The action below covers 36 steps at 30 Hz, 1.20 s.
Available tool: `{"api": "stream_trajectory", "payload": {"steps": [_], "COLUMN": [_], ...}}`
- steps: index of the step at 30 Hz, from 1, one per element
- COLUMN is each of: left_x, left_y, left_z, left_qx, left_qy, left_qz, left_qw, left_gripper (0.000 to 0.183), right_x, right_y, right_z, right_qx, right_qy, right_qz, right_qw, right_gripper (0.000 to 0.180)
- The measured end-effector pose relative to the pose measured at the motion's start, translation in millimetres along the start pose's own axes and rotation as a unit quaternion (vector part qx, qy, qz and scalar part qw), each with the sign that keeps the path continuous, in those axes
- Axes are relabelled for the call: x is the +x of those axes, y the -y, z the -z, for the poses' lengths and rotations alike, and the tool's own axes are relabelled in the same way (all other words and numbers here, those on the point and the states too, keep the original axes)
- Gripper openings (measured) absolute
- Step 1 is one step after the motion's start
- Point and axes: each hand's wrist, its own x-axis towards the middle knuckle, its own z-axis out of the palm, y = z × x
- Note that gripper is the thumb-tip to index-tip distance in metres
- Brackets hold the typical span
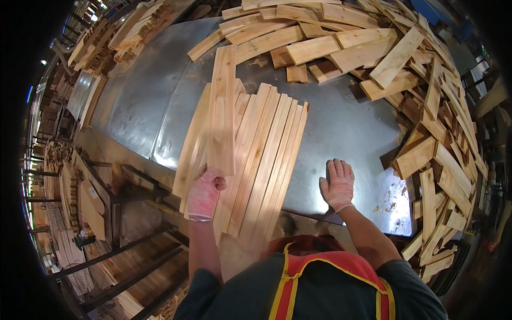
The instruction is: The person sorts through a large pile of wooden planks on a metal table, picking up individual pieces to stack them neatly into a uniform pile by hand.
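My left hand [205, 194], in a pink and white knit glove, grips the near end of a flat wooden board [222, 108]. The board points away from me, over a row of wooden slats [266, 152] laid side by side on the metal tabletop [320, 132]. Some of these slats are partly hidden beneath the board and my left hand. To the right of the row, my right hand [339, 184], gloved the same way, rests palm down on the bare metal. Its thumb stands apart from the fingers, and nothing is in it.
A loose heap of short boards [360, 52] curves along the table's far and right sides. Stacked strips [136, 32] stand at the far left. A dark metal frame [132, 252] with wood beneath it is at the lower left. A seam [172, 100] crosses the tabletop.
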Motion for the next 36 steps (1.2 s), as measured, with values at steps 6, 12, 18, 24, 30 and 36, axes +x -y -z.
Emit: {"api": "stream_trajectory", "payload": {"steps": [6, 12, 18, 24, 30, 36], "left_x": [0.9, -25.7, -22.4, -63.5, -92.6, -59.3], "left_y": [14.8, 3.8, -8.6, 28.7, 34.3, 18.1], "left_z": [5.7, 2.5, -1.9, -2.9, 26.0, -6.8], "left_qx": [0.11, 0.073, 0.418, 0.585, 0.636, 0.731], "left_qy": [-0.135, -0.097, -0.125, -0.102, -0.139, -0.136], "left_qz": [-0.089, -0.076, -0.153, -0.184, -0.153, -0.154], "left_qw": [0.981, 0.99, 0.887, 0.783, 0.744, 0.651], "left_gripper": [0.037, 0.041, 0.042, 0.065, 0.068, 0.087], "right_x": [-2.8, -8.2, -112.5, -107.1, -111.8, -109.2], "right_y": [-4.6, 0.1, 107.8, 159.5, 146.7, 110.0], "right_z": [-4.7, -13.5, -27.5, -12.4, 41.1, 63.7], "right_qx": [0.002, 0.083, 0.567, 0.702, 0.75, 0.662], "right_qy": [0.0, -0.024, 0.302, 0.329, 0.277, 0.201], "right_qz": [-0.009, -0.046, -0.259, -0.323, -0.317, -0.259], "right_qw": [1.0, 0.995, 0.722, 0.542, 0.51, 0.674], "right_gripper": [0.066, 0.065, 0.075, 0.069, 0.072, 0.089]}}
